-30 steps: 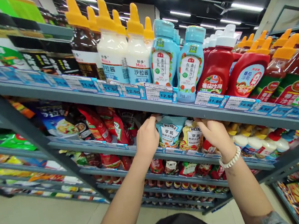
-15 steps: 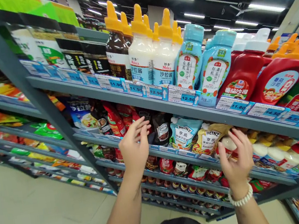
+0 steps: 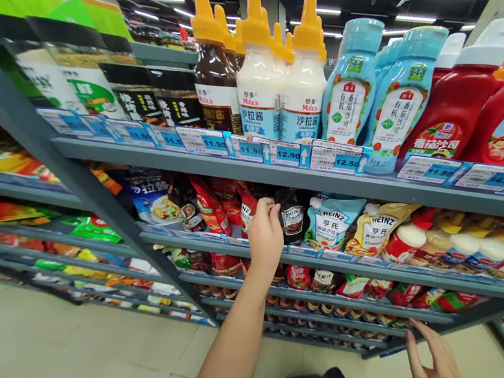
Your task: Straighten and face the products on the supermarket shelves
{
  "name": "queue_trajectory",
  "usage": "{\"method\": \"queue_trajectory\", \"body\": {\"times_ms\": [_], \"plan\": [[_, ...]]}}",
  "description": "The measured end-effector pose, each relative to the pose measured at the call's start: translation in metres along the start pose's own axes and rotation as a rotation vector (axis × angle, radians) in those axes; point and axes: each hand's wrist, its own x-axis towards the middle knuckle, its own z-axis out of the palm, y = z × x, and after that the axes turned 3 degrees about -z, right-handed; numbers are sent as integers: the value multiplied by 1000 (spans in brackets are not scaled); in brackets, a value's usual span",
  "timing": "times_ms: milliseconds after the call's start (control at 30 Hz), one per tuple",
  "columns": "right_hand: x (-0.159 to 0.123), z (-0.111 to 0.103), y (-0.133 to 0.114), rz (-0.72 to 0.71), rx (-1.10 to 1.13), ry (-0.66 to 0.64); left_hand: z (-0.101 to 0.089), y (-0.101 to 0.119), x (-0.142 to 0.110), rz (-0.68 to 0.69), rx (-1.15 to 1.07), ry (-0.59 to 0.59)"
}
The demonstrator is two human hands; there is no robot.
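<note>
My left hand (image 3: 265, 237) reaches to the second shelf, its fingers curled close together. Its fingertips are beside the left edge of a black Heinz pouch (image 3: 293, 221); what they hold, if anything, is hidden. A red Heinz pouch (image 3: 246, 206) stands just left of the hand, partly covered by it. Right of the black pouch sit a light blue Heinz pouch (image 3: 333, 224) and a yellow Heinz pouch (image 3: 376, 230). My right hand (image 3: 432, 358) hangs low at the bottom right, in front of the shelves, fingers apart and holding nothing.
Above runs the top shelf edge (image 3: 248, 163) with price tags. It carries yellow-capped salad dressing bottles (image 3: 261, 96), blue squeeze bottles (image 3: 396, 107) and red ketchup bottles (image 3: 449, 112). A shelf upright (image 3: 88, 201) stands to the left. Lower shelves hold more packets above the tiled floor (image 3: 92, 358).
My left hand has closed its fingers and shifted right, beside the black pouch. My right hand has dropped away from the yellow pouch to the lower right. The view has moved nearer the shelf.
</note>
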Motion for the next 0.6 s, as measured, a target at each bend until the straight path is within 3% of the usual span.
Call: {"method": "queue_trajectory", "body": {"times_ms": [100,200,400,600], "plan": [[-36,3,-2,10,-27,-42,-1,1,-4,12,58,40],[-49,11,-3,-31,35,-70,7,4,-25,56,104,141],[-32,25,8,-84,97,-57,38,0,-66,196,348,227],[-8,29,35,-139,157,-75,53,3,-59,120,456,238]]}}
